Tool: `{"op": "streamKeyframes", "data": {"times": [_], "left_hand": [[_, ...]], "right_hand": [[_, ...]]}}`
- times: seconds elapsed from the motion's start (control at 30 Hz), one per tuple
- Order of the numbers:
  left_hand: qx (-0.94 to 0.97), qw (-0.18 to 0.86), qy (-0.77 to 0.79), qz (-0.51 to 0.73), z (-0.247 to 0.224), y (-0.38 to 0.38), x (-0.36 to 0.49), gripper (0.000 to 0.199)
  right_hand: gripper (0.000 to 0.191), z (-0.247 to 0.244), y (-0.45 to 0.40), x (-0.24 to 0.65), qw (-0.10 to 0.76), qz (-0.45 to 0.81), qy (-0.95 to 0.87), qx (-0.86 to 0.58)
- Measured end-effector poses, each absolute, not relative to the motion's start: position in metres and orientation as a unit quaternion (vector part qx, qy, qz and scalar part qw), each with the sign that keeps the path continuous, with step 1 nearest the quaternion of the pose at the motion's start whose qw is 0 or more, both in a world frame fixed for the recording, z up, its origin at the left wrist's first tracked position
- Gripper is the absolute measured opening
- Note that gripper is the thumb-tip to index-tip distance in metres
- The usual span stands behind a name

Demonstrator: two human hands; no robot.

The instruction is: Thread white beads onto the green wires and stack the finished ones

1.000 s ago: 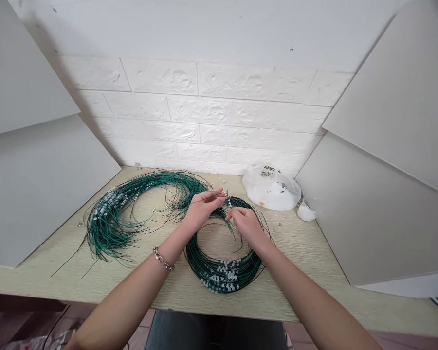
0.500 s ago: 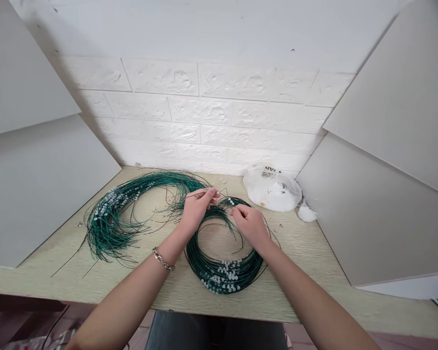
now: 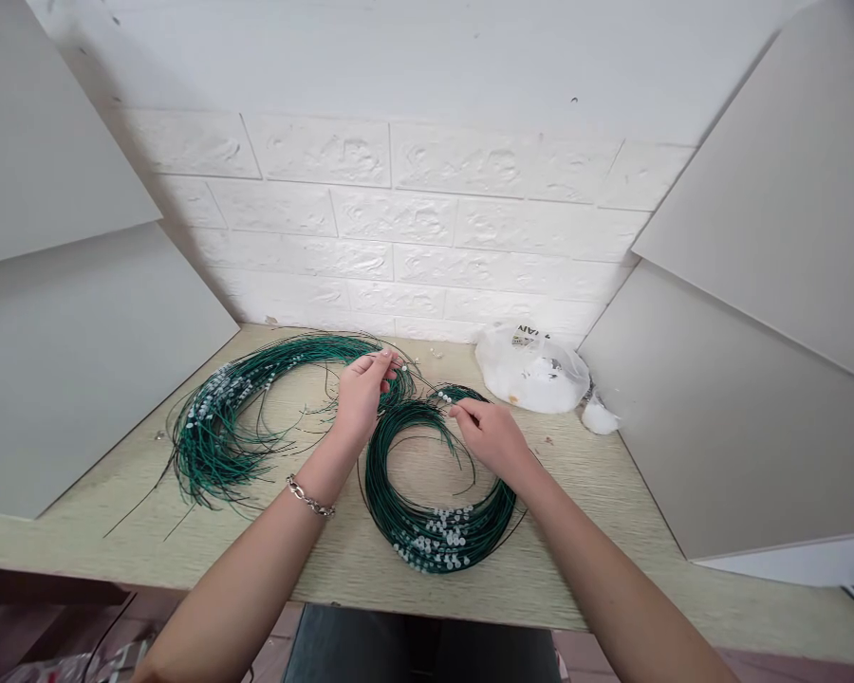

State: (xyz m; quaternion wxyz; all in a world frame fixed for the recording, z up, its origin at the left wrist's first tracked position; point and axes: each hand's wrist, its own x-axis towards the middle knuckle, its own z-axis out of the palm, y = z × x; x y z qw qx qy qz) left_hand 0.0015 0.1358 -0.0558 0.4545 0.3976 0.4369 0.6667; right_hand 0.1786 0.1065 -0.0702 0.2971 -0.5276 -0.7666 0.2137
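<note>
My left hand [image 3: 362, 387] is closed in a pinch above the back of the bundles. A thin dark cord [image 3: 418, 377] runs from its fingertips toward my right hand, with a small white bead [image 3: 404, 367] close to the fingers. My right hand [image 3: 494, 436] is also pinched shut on the cord, beside a few white beads [image 3: 445, 396]. Beneath both hands lies a round coil of green and dark cords [image 3: 380, 484] with clusters of white beads at its front. A looser, curved bundle of beaded green cords [image 3: 217, 417] spreads out on the left.
A clear plastic bag with white contents [image 3: 530, 375] sits at the back right, a smaller knotted one [image 3: 599, 415] next to it. Grey panels [image 3: 100, 370] flank the wooden table [image 3: 612, 531], and a white brick-patterned wall [image 3: 399, 218] stands behind.
My left hand has moved left and slightly back, away from my right hand, and the cord between them now spans a wider gap. My right hand has stayed nearly in place.
</note>
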Motion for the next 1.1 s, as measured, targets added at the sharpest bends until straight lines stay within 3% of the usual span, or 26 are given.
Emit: {"op": "streamKeyframes", "data": {"times": [0.33, 0.53, 0.77, 1.0, 1.1], "left_hand": [[0.472, 0.510, 0.443, 0.566, -0.060, 0.125, 0.021, 0.027], [0.489, 0.541, 0.437, 0.527, -0.063, 0.118, 0.031, 0.024], [0.363, 0.593, 0.387, 0.606, -0.055, 0.121, 0.023, 0.021], [0.275, 0.625, 0.315, 0.659, -0.053, 0.129, 0.009, 0.020], [0.242, 0.641, 0.297, 0.666, -0.053, 0.132, 0.004, 0.020]], "right_hand": [[0.032, -0.063, 0.112, 0.166, 0.442, 0.427, -0.649, -0.449], [0.025, -0.067, 0.114, 0.158, 0.446, 0.490, -0.622, -0.417], [0.027, -0.085, 0.113, 0.157, 0.385, 0.524, -0.614, -0.447], [0.037, -0.077, 0.100, 0.149, 0.402, 0.730, -0.421, -0.359], [0.031, -0.077, 0.096, 0.148, 0.383, 0.759, -0.399, -0.343]]}}
